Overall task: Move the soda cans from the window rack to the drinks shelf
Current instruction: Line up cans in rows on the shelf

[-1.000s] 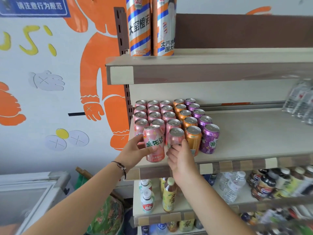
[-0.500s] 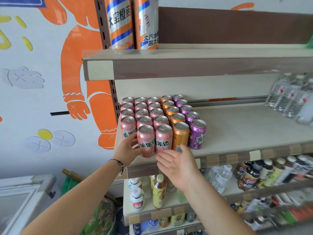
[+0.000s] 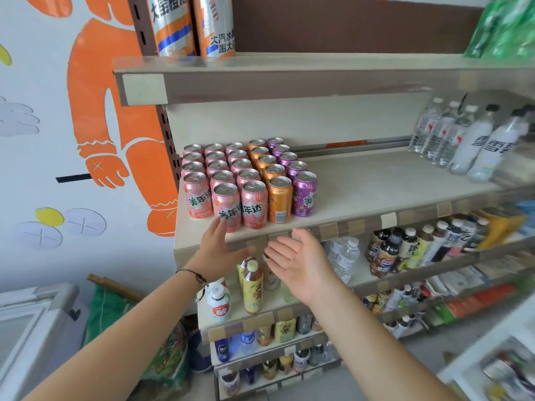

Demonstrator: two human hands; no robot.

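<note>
The soda cans (image 3: pixel 249 180) stand upright in a tight block at the left end of the drinks shelf (image 3: pixel 376 192), five rows running front to back: three rows of pink cans on the left, one of orange cans (image 3: pixel 279 202), one of purple cans (image 3: pixel 304 195) at the block's 3 o'clock edge. The frontmost pink can (image 3: pixel 227 206) sits close to the shelf lip, touching its pink neighbour (image 3: pixel 254 205) at 3 o'clock.

The left hand (image 3: pixel 217 253) is at 6 o'clock of that front can, fingers straight and relaxed, grasping nothing; its fingertips (image 3: pixel 222 224) overlap the can's lower edge, and whether they touch it cannot be told. A dark cord bracelet (image 3: pixel 194 274) circles the left wrist. The right hand (image 3: pixel 295 261) hangs below the shelf lip at 5 o'clock of the block, palm turned up and leftward, fingers spread, empty and clear of the cans.

At 12 o'clock of the block, on the shelf above, stand two tall orange-and-blue striped containers (image 3: pixel 191 24). Water bottles (image 3: pixel 451 137) fill the far right end of the drinks shelf, well apart from the cans. On the shelf beneath, a yellow-labelled tea bottle (image 3: pixel 252 287) stands at 6 o'clock of the hands. An orange cartoon mural (image 3: pixel 107 91) covers the wall at 9 o'clock.
</note>
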